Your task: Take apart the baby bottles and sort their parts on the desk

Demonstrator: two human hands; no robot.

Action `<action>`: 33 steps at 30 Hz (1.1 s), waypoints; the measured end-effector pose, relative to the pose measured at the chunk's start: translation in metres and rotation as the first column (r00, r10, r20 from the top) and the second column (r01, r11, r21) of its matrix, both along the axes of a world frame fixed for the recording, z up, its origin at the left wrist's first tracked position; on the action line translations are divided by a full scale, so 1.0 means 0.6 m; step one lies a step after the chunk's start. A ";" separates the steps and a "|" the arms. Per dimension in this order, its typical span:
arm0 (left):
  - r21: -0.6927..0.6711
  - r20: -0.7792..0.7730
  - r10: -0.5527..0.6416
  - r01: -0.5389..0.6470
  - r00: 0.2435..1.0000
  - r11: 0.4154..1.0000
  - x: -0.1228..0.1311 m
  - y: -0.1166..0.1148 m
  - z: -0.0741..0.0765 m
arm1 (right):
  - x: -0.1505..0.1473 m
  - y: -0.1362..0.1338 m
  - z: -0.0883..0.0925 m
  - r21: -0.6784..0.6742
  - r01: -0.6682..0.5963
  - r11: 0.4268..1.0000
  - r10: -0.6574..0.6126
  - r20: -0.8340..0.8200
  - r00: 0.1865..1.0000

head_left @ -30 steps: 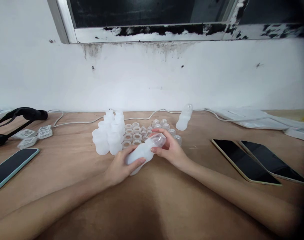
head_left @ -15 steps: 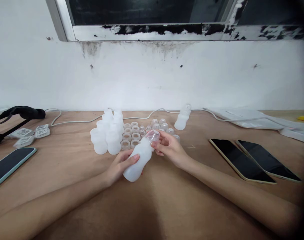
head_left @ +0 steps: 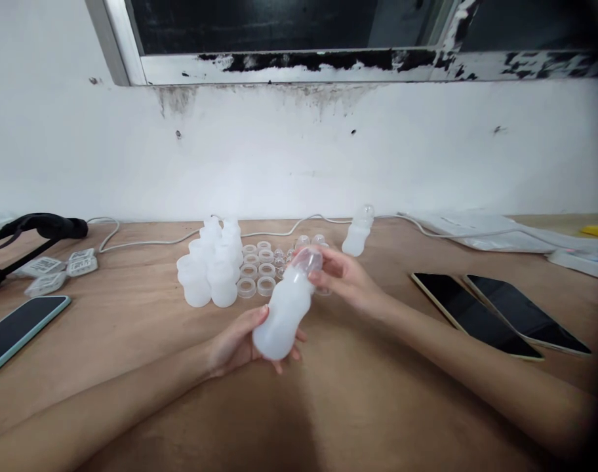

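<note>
A frosted white baby bottle [head_left: 282, 318] tilts in front of me, its top leaning right, with a clear dome cap [head_left: 307, 261] over it. My right hand [head_left: 345, 275] is closed on the bottle at the cap, thumb and fingers on its right side. At the lower part of the bottle, my left hand [head_left: 240, 341] has its fingers spread behind and below it, thumb by its left side. Behind stand several open frosted bottles [head_left: 197, 282]. Clear ring collars [head_left: 246, 287] lie in rows beside them, next to small clear nipples [head_left: 279, 261] and dome caps, partly hidden by the bottle and my right hand.
One capped bottle [head_left: 357, 236] stands at the back, near a white cable [head_left: 299, 226] along the wall. Two phones [head_left: 471, 314] lie to the right, another phone [head_left: 21, 328] to the left. Black headgear [head_left: 48, 226] and small plastic cases [head_left: 48, 282] occupy the far left.
The bottle has shifted slightly right, moving with my right hand. My left hand's fingers have loosened and spread from their wrap around the bottle.
</note>
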State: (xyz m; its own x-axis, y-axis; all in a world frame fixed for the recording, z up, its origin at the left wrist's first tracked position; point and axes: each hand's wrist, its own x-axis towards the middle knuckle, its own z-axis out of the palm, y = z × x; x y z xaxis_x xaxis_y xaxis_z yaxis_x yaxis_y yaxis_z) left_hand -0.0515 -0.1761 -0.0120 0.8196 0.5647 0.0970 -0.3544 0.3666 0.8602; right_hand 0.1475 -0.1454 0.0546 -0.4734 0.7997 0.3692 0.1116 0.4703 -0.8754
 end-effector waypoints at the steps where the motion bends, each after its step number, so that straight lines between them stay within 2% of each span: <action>1: 0.012 0.003 -0.023 0.023 1.000 1.000 0.001 -0.001 -0.002 | 0.010 0.004 0.013 0.101 0.080 0.992 -0.081 0.007 0.997; 2: 0.020 -0.002 -0.037 0.037 0.999 0.999 0.001 -0.002 -0.004 | 0.023 0.008 0.027 0.226 0.194 0.955 -0.196 -0.012 0.980; 3: 0.025 -0.017 -0.041 0.041 0.999 0.999 0.001 -0.003 -0.004 | 0.037 0.014 0.040 0.368 0.334 0.868 -0.339 -0.052 0.939; 4: 0.028 -0.033 -0.034 0.035 0.999 0.999 0.001 -0.004 -0.004 | 0.052 0.021 0.052 0.496 0.457 0.739 -0.482 -0.085 0.872; 6: 0.023 -0.055 -0.028 0.030 0.998 0.999 0.001 -0.003 -0.003 | 0.085 0.036 0.072 0.650 0.616 0.446 -0.759 -0.091 0.645; 7: 0.019 -0.062 -0.027 0.028 0.998 0.999 0.002 -0.003 -0.002 | 0.101 0.044 0.078 0.702 0.630 0.333 -0.864 -0.040 0.501; 8: 0.012 -0.068 -0.024 0.024 0.997 1.000 0.002 -0.003 -0.002 | 0.117 0.052 0.082 0.739 0.621 0.261 -0.938 0.043 0.343; 9: 0.007 -0.073 -0.023 0.023 0.997 1.000 0.003 -0.002 -0.001 | 0.132 0.060 0.082 0.767 0.598 0.234 -0.970 0.143 0.196; 10: 0.002 -0.078 -0.021 0.021 0.997 1.000 0.003 -0.002 -0.001 | 0.146 0.069 0.080 0.781 0.574 0.245 -0.966 0.244 0.080; 11: 0.000 -0.082 -0.017 0.018 0.996 1.000 0.004 -0.002 -0.001 | 0.159 0.077 0.076 0.776 0.565 0.280 -0.940 0.340 -0.001; 12: -0.004 -0.089 -0.013 0.013 0.996 1.000 0.004 -0.001 -0.002 | 0.171 0.085 0.070 0.752 0.569 0.332 -0.903 0.427 -0.038; 13: -0.007 -0.096 -0.008 0.008 0.995 1.000 0.005 -0.001 -0.002 | 0.182 0.094 0.063 0.714 0.586 0.382 -0.866 0.498 -0.043; 15: -0.015 -0.108 0.001 -0.003 0.994 1.000 0.005 0.000 -0.003 | 0.200 0.111 0.046 0.638 0.618 0.459 -0.810 0.587 -0.004; 17: -0.019 -0.112 0.004 -0.006 0.994 1.000 0.005 0.000 -0.004 | 0.214 0.126 0.030 0.600 0.626 0.498 -0.784 0.620 0.029; 22: -0.013 -0.121 0.004 -0.006 0.993 1.000 0.004 -0.002 -0.003 | 0.230 0.148 0.009 0.576 0.649 0.498 -0.771 0.636 0.027; 29: 0.000 -0.128 0.006 -0.006 0.992 1.000 0.004 -0.001 -0.003 | 0.219 0.140 0.010 0.530 0.655 0.539 -0.755 0.648 0.096; 31: -0.001 -0.133 0.005 -0.005 0.991 1.000 0.005 0.001 -0.004 | 0.215 0.133 0.011 0.534 0.648 0.543 -0.754 0.650 0.096; 33: 0.020 -0.149 0.008 -0.005 0.989 1.000 0.005 0.000 -0.002 | 0.211 0.127 0.014 0.565 0.643 0.517 -0.773 0.631 0.067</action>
State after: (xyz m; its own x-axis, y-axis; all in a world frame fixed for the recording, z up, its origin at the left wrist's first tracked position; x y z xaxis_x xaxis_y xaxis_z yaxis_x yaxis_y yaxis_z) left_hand -0.0484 -0.1762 -0.0130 0.8220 0.5693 -0.0152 -0.2239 0.3476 0.9105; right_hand 0.2739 -0.0694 0.0627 0.2009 0.9153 0.3492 0.9778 -0.1653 -0.1291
